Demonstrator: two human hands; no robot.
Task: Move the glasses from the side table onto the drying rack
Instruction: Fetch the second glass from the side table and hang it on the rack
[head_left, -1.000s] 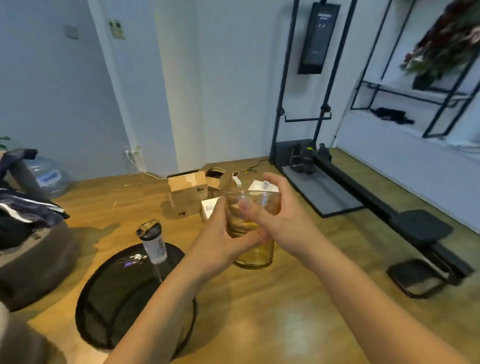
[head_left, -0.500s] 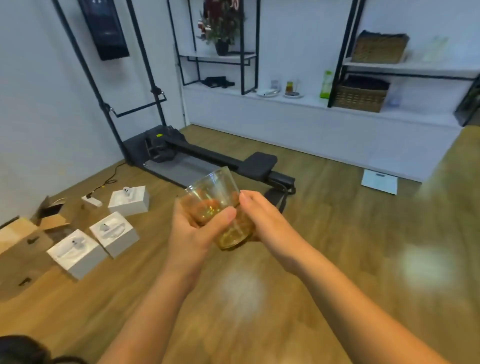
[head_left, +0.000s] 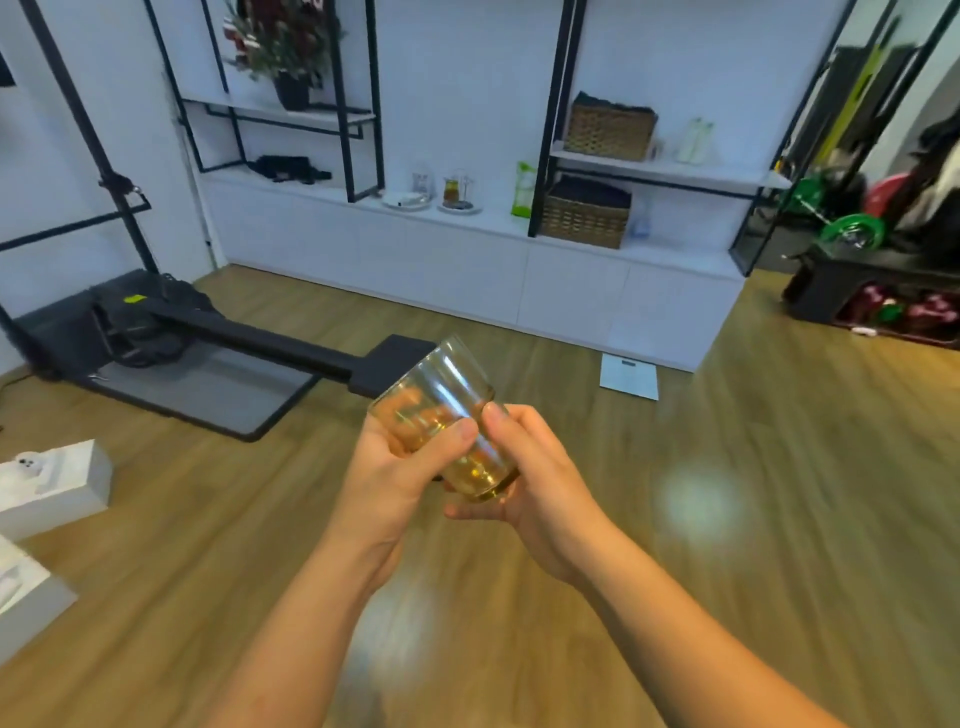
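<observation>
Head view, wooden floor (head_left: 779, 493), white shelving (head_left: 571, 270), glass (head_left: 441, 415) in both hands

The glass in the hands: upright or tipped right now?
Tipped. The glass leans, rim up-left and base down-right, held between the left hand and the right hand above the floor.

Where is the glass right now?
In the head view, the glass is mid-frame, tilted, held in the air between the left hand and right hand, above the wooden floor.
</observation>
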